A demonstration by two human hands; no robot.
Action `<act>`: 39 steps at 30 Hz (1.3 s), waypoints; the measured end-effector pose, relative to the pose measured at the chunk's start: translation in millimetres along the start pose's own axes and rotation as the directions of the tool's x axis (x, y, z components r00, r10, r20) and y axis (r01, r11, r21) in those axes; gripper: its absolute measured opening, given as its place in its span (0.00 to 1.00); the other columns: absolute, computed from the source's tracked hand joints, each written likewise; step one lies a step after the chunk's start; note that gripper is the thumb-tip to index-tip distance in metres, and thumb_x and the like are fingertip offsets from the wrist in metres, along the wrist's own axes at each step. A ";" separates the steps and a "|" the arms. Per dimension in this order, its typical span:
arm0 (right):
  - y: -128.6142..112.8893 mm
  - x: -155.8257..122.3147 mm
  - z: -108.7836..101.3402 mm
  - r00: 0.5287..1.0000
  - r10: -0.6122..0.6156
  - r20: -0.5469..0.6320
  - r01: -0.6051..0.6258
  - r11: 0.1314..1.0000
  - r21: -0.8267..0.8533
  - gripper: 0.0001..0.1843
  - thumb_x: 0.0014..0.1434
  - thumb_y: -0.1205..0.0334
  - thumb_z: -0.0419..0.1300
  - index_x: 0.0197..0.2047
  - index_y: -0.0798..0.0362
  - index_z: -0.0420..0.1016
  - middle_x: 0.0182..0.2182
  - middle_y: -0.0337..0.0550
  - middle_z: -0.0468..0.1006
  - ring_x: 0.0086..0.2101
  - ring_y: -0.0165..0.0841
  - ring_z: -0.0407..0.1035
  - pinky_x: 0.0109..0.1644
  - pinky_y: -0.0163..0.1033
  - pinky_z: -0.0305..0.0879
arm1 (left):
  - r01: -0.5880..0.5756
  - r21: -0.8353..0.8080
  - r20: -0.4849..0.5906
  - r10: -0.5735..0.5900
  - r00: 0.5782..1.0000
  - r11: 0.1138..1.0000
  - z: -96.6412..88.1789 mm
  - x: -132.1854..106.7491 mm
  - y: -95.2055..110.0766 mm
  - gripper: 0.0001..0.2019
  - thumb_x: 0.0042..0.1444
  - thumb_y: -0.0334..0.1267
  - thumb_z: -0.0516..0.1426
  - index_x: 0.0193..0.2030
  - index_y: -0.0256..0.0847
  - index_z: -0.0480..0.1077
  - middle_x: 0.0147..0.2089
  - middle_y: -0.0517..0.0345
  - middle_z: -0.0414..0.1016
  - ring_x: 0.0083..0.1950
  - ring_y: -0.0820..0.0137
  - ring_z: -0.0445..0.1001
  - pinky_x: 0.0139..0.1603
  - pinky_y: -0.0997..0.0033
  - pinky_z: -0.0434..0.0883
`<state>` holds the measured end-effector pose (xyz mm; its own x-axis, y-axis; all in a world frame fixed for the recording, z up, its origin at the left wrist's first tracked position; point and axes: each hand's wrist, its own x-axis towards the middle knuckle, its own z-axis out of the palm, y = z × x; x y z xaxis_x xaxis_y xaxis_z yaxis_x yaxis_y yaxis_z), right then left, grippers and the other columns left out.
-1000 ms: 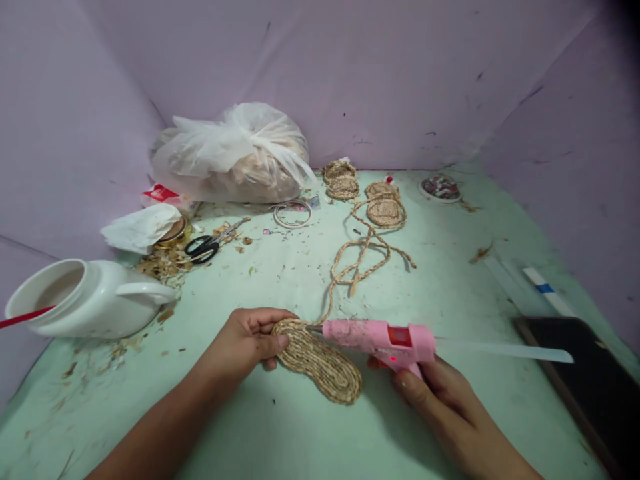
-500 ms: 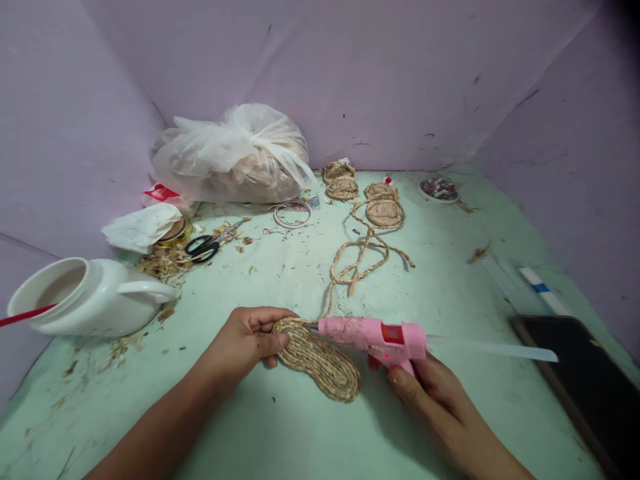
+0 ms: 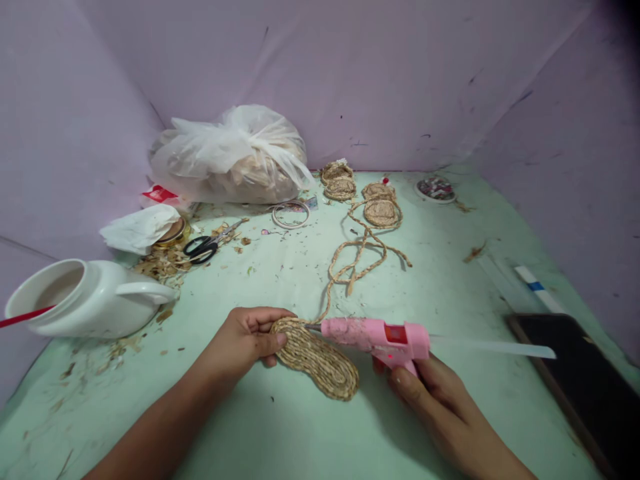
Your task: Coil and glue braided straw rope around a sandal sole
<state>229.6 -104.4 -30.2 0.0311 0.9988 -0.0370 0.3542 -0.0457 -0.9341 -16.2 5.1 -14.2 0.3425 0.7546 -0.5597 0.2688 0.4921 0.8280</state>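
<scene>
A sole-shaped piece of coiled braided straw (image 3: 325,363) is pinched at its upper left end by my left hand (image 3: 255,339), thumb on top. My right hand (image 3: 433,393) is wrapped round the handle of a pink glue gun (image 3: 370,337). Its nozzle points left and meets the upper edge of the straw sole, near my left fingers. A clear glue stick (image 3: 500,347) juts from the gun's back. From the sole's edge a loose straw braid (image 3: 336,267) runs away across the table in loops.
Small woven straw slippers (image 3: 383,212) lie at the back. Left stand a white jug (image 3: 107,300), scissors (image 3: 203,248), straw scraps and a tape ring (image 3: 291,215). A stuffed plastic bag (image 3: 235,160) leans by the wall. A phone (image 3: 575,380) lies right, a small dish (image 3: 435,189) behind.
The glue gun has shifted slightly to the right along the sole's edge, its nozzle still at the straw. My left hand keeps its hold. The whole view has drifted a little.
</scene>
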 end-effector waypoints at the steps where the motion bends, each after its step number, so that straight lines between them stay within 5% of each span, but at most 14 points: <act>1: 0.1 -1.1 -1.0 1.000 -0.001 0.002 0.001 1.000 0.003 0.14 0.62 0.53 0.53 0.29 0.50 0.70 0.24 0.37 0.71 0.24 0.31 0.65 0.27 0.33 0.63 | -0.001 -0.001 -0.004 0.001 1.000 1.000 0.0 0.0 -0.3 0.24 0.36 0.42 0.67 0.42 0.34 0.77 0.29 0.54 0.78 0.22 0.76 0.67 0.23 0.75 0.67; 22: 0.6 -6.8 -8.9 0.999 0.043 0.033 -0.043 0.999 0.016 0.17 0.62 0.49 0.51 0.34 0.51 0.74 0.21 0.37 0.67 0.23 0.30 0.61 0.24 0.32 0.59 | 0.007 -0.009 -0.040 -0.007 0.999 1.000 1.1 -1.8 2.1 0.22 0.35 0.40 0.67 0.40 0.35 0.78 0.28 0.54 0.77 0.22 0.76 0.66 0.24 0.74 0.67; 27: 6.3 -10.8 -10.9 0.998 0.065 0.014 -0.065 0.998 0.011 0.20 0.61 0.47 0.52 0.28 0.52 0.74 0.22 0.39 0.70 0.23 0.31 0.62 0.25 0.33 0.59 | -0.023 0.000 -0.049 0.023 0.999 1.000 -0.1 -2.0 3.7 0.21 0.35 0.39 0.67 0.40 0.35 0.78 0.28 0.54 0.77 0.21 0.77 0.65 0.24 0.74 0.67; 39: 6.3 -9.8 -7.8 0.999 0.038 -0.009 -0.038 0.998 0.044 0.15 0.62 0.50 0.52 0.36 0.51 0.74 0.22 0.36 0.66 0.22 0.29 0.57 0.23 0.31 0.55 | -0.050 0.010 -0.032 0.050 0.998 0.999 -1.4 -0.9 1.8 0.18 0.36 0.39 0.66 0.37 0.35 0.79 0.27 0.55 0.77 0.23 0.76 0.66 0.24 0.75 0.67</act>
<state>238.8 -114.6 -32.9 0.0528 0.9962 -0.0696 0.3117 -0.0826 -0.9466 -17.3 5.8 -12.2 0.3262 0.7920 -0.5162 0.2601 0.4497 0.8544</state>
